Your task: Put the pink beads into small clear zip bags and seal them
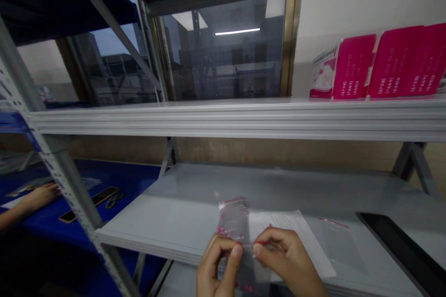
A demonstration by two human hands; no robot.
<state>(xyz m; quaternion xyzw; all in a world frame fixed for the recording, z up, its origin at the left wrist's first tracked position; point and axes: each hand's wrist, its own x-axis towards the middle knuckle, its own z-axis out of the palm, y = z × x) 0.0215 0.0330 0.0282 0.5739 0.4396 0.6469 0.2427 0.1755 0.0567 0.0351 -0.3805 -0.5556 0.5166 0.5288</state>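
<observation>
My left hand (220, 264) pinches the red zip edge of a clear plastic bag (249, 267) at the bottom centre. Close beside it on the right, my right hand (284, 257) grips the same edge between thumb and forefinger. Below the fingers the bag hangs down, with some pink bits showing low in it. Just behind my left hand, clear bags with pink marks or contents (232, 216) lie on the grey shelf. A white sheet (299, 232) lies flat behind my right hand. Further right is another clear bag (339, 246) with a red zip line.
A black flat device (400, 246) lies at the right of the lower shelf (167, 209). Pink boxes (353, 67) stand on the upper shelf (223, 120). Left of the metal post (66, 171), another person's hand (42, 196) rests over a blue table (128, 171) near a phone (104, 195).
</observation>
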